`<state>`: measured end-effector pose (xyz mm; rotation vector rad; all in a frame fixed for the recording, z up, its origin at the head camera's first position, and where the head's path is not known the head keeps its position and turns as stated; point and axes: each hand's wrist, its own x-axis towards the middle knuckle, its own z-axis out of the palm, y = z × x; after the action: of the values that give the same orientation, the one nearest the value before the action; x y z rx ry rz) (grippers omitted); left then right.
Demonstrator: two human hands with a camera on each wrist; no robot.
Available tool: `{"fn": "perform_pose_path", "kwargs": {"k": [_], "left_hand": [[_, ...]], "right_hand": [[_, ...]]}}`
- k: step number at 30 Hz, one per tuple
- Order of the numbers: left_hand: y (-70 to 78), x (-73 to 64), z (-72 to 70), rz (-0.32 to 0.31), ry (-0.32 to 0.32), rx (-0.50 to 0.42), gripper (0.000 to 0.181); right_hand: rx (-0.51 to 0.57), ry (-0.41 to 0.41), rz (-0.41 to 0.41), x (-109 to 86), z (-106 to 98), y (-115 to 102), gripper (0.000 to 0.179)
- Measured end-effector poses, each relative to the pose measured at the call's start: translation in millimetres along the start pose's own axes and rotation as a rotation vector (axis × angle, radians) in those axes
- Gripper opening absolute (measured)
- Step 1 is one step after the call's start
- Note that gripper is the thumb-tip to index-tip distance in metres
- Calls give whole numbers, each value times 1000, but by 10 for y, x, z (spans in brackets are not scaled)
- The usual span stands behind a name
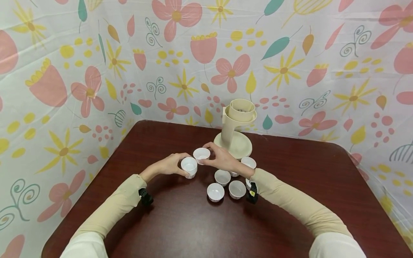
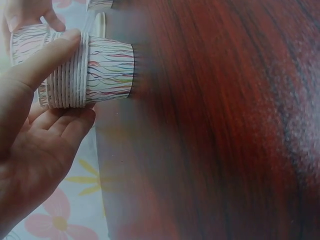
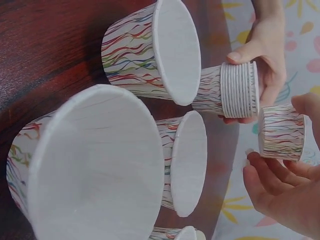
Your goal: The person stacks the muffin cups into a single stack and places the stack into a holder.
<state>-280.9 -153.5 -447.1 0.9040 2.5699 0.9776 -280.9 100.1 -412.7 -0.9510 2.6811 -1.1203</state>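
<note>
Cup stack and single cup: both held, centre of the head view.
Left hand grips the stack around its rims; right hand pinches the single cup close by. Judged light, thin-walled, easily dented; hold gently just below the rim. Surface: dark wood-grained table, glossy at lower centre. Room: floral sheeting across the upper frame.

Head view: a white cup half hidden behind the dark wrist strap; contents of the cream stand too small to identify | Left wrist: left grip cropped at frame left | Right wrist: right grip cropped at right, nearest cup at bottom
</note>
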Motion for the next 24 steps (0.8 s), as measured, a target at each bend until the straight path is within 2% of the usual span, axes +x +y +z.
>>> {"fn": "perform_pose_path", "kwargs": {"k": [10,24], "left_hand": [[10,6,1,-15,-2,10,63],[7,1,5,-36,-8,-28,66]], "right_hand": [[68,-50,-67,27,12,-37,50],[37,-105,-112,82,37,-55,53]]}}
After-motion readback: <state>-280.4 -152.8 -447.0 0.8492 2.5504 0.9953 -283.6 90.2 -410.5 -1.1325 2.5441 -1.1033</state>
